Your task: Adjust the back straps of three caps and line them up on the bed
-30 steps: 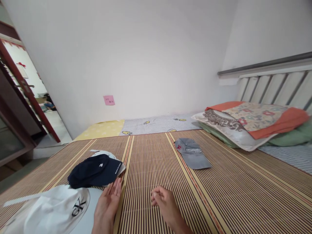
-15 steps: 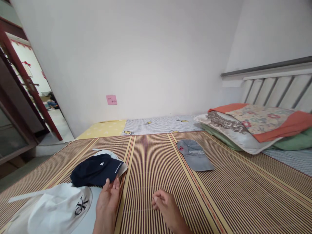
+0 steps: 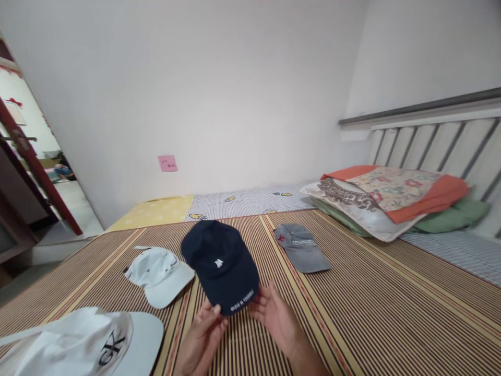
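Observation:
A navy baseball cap (image 3: 219,261) with a small white emblem is tilted above the mat, its brim toward me. My left hand (image 3: 203,334) pinches the brim's near left corner, thumb on top and fingers beneath. At the brim's right edge is my right hand (image 3: 277,321), fingers stretched out and thumb apart; whether it touches the brim I cannot tell. To the left lies a white cap (image 3: 160,274) with small dark marks. Closer, at lower left, rests a white CK cap (image 3: 94,344), partly cut off. A grey cap (image 3: 303,248) lies to the right.
A striped bamboo mat (image 3: 376,313) covers the bed. Pillows with an orange-edged floral cover (image 3: 410,188) lie at the right by the slatted headboard (image 3: 438,146). A pink note (image 3: 167,163) is on the white wall. The red door frame (image 3: 43,167) stands at far left.
The navy cap has been lifted off the white cap and moved right, with my left hand on its brim. My right hand has unfolded and come to the brim. The view has shifted slightly.

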Available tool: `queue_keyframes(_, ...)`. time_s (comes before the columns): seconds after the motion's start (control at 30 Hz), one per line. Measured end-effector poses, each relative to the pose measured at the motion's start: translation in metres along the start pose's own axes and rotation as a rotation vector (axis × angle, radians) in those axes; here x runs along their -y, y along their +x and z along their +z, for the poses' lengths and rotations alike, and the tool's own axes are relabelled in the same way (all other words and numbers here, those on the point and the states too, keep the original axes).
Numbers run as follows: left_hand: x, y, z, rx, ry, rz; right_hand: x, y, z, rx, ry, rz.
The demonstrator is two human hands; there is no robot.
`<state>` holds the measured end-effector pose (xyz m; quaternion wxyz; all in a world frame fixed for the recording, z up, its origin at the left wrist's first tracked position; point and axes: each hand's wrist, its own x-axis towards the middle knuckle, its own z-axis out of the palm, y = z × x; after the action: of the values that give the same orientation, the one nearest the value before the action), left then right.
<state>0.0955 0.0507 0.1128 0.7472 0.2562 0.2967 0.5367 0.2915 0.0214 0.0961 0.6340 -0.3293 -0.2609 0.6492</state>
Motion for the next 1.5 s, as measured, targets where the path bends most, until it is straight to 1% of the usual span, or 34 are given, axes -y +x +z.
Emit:
queue_keyframes(0.07,0.014,-0.008,0.001,0.09,0.095,-0.132,0.02,-0.001,-0.007,0.038,0.079,-0.079)
queue_keyframes(0.1,0.018,-0.011,0.002,0.14,0.127,-0.184,0.028,0.0,-0.012,0.013,0.097,-0.12)
queue_keyframes(0.2,0.024,-0.016,0.004,0.262,0.186,-0.282,0.04,0.003,-0.032,-0.174,0.116,-0.209)
queue_keyframes(0.27,0.023,-0.015,0.004,0.278,0.168,-0.289,0.037,0.004,-0.041,-0.264,0.121,-0.206)
queue_keyframes(0.33,0.02,-0.011,-0.001,0.222,0.085,-0.254,0.031,0.003,-0.042,-0.284,0.118,-0.171)
queue_keyframes(0.4,0.014,-0.006,-0.01,0.119,-0.01,-0.198,0.025,-0.003,-0.034,-0.244,0.113,-0.134)
queue_keyframes(0.47,0.007,-0.001,-0.018,0.049,-0.065,-0.16,0.023,-0.01,-0.022,-0.123,0.106,-0.097)
queue_keyframes(0.53,-0.002,0.001,-0.021,0.035,-0.071,-0.114,0.026,-0.016,-0.011,0.048,0.071,-0.08)
queue_keyframes(0.57,-0.006,0.0,-0.019,0.033,-0.052,-0.078,0.028,-0.018,-0.007,0.119,0.046,-0.091)
queue_keyframes(0.6,-0.01,-0.002,-0.016,0.028,-0.021,-0.029,0.03,-0.019,-0.004,0.164,0.019,-0.117)
queue_keyframes(0.67,-0.016,-0.007,-0.005,0.031,0.083,0.081,0.036,-0.02,-0.003,0.18,-0.031,-0.202)
queue_keyframes(0.77,-0.024,-0.016,0.011,0.087,0.314,0.217,0.044,-0.02,-0.007,0.123,-0.155,-0.356)
queue_keyframes(0.83,-0.027,-0.019,0.016,0.123,0.482,0.296,0.05,-0.02,-0.01,0.085,-0.269,-0.45)
queue_keyframes(0.97,-0.026,-0.013,0.01,0.128,0.851,0.482,0.056,-0.018,-0.019,0.02,-0.531,-0.592)
queue_keyframes(1.03,-0.023,-0.006,0.003,0.149,1.039,0.578,0.053,-0.014,-0.027,0.0,-0.733,-0.623)
queue_keyframes(1.07,-0.022,-0.002,0.0,0.17,1.124,0.613,0.049,-0.012,-0.031,0.008,-0.85,-0.613)
queue_keyframes(1.13,-0.02,0.006,-0.007,0.233,1.283,0.629,0.04,-0.008,-0.04,0.048,-1.045,-0.559)
queue_keyframes(1.17,-0.019,0.009,-0.01,0.261,1.349,0.619,0.036,-0.007,-0.044,0.069,-1.104,-0.528)
queue_keyframes(1.23,-0.021,0.011,-0.014,0.311,1.449,0.572,0.031,-0.007,-0.05,0.085,-1.15,-0.492)
queue_keyframes(1.3,-0.024,0.01,-0.017,0.335,1.51,0.514,0.033,-0.009,-0.051,0.072,-1.174,-0.465)
queue_keyframes(1.4,-0.03,0.002,-0.019,0.33,1.569,0.437,0.047,-0.016,-0.041,0.031,-1.204,-0.441)
queue_keyframes(1.5,-0.035,-0.009,-0.013,0.339,1.614,0.4,0.06,-0.026,-0.017,-0.017,-1.178,-0.508)
